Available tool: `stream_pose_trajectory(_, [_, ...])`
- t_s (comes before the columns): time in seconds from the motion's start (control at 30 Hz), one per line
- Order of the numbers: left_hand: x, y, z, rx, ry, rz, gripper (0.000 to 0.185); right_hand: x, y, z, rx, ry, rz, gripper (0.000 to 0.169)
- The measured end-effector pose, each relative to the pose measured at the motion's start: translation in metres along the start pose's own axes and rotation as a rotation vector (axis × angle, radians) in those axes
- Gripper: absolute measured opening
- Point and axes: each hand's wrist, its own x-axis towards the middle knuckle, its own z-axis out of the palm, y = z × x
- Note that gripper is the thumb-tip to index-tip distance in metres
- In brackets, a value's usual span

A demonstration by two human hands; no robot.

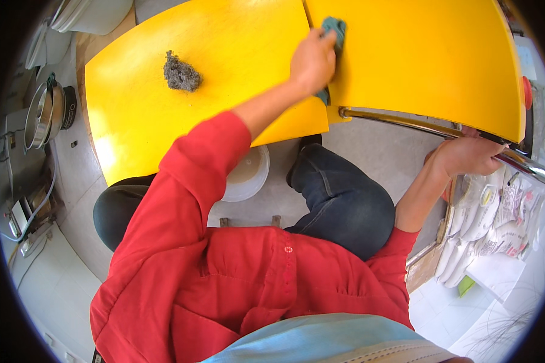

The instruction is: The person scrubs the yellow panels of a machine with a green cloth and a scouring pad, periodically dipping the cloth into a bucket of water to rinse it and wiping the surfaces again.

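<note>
My left hand (314, 60) holds a bunched green cloth (335, 31) against the yellow panel at right (418, 54), near the seam between two yellow panels. The right panel's lower edge is close to my right hand (470, 156), which is closed around a shiny metal bar (399, 119) running beneath that edge. Part of the bar is hidden by the hand. On the left yellow panel (236, 50) lies a grey clump of metal scouring wool (181, 73), apart from both hands. Some blue-green material shows at the seam, below my left wrist.
A round whitish plastic bucket (250, 174) is between my knees, partly under the left panel. Metal rings or pans (43, 113) and pale tubs (95, 16) are at the left. Stacked white printed bags (490, 218) sit at the lower right, by a wooden edge.
</note>
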Motion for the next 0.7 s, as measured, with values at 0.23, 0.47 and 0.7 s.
stream_pose_trajectory(0.23, [-0.048, 0.075, -0.032, -0.202, -0.023, 0.152, 0.043, -0.003, 0.003, 0.000, -0.026, 0.091, -0.049, 0.035])
stream_pose_trajectory(0.47, [0.076, -0.009, -0.004, -0.086, 0.035, -0.084, 0.030, 0.005, 0.010, -0.004, -0.086, 0.049, -0.008, 0.039])
stream_pose_trajectory(0.7, [-0.051, 0.053, -0.016, -0.119, 0.008, 0.166, 0.040, 0.001, 0.010, -0.006, -0.058, 0.038, -0.014, 0.036])
